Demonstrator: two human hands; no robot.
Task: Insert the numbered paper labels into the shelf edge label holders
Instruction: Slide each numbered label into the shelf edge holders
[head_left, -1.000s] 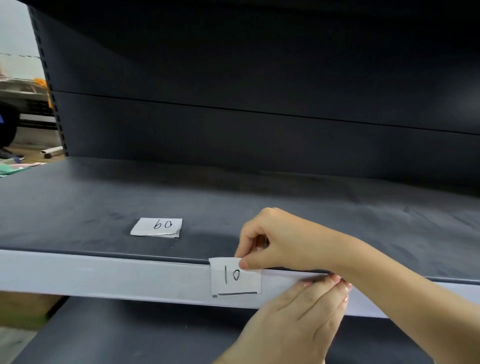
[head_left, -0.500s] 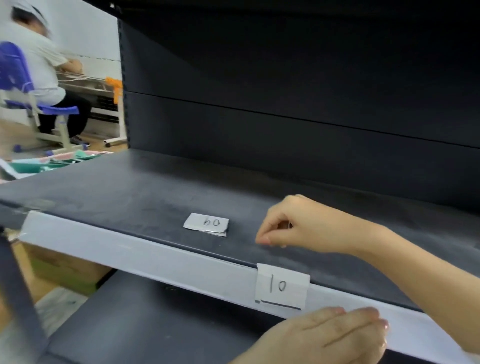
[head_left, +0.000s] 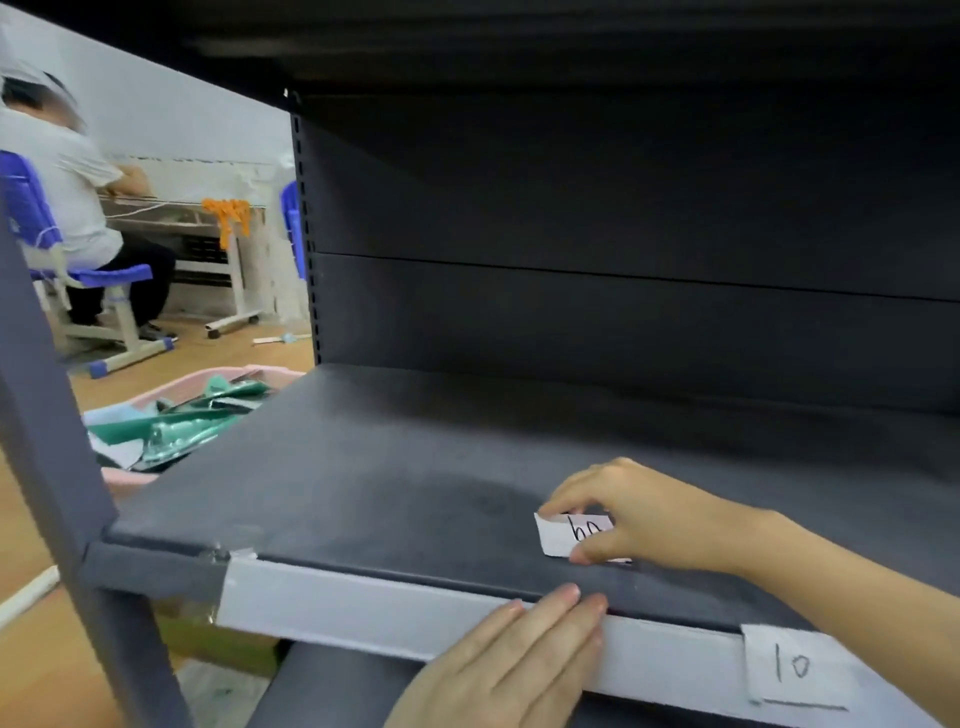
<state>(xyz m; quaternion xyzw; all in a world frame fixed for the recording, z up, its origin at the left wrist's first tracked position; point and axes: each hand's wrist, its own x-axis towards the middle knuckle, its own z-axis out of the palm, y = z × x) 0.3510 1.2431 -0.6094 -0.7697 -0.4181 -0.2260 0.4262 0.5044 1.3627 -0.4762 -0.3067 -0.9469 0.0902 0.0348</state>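
Observation:
A white paper label marked "60" (head_left: 563, 535) lies on the dark shelf board (head_left: 374, 467), and my right hand (head_left: 639, 514) pinches it between thumb and fingers. My left hand (head_left: 519, 654) lies flat with its fingers together against the pale label holder strip (head_left: 337, 597) along the shelf's front edge, just below the "60" label. A second white label marked "10" (head_left: 795, 670) sits in the strip at the lower right, apart from both hands.
A grey upright post (head_left: 47, 467) stands at the shelf's left end. Beyond it is a pink bin (head_left: 171, 389) with green scraps, and a seated person (head_left: 78, 208) on a blue chair by a desk. Another dark shelf (head_left: 332, 691) lies below.
My view swung left. My right hand left the "10" label in the strip and reached to the "60" label, pinching it. My left hand slid left along the strip.

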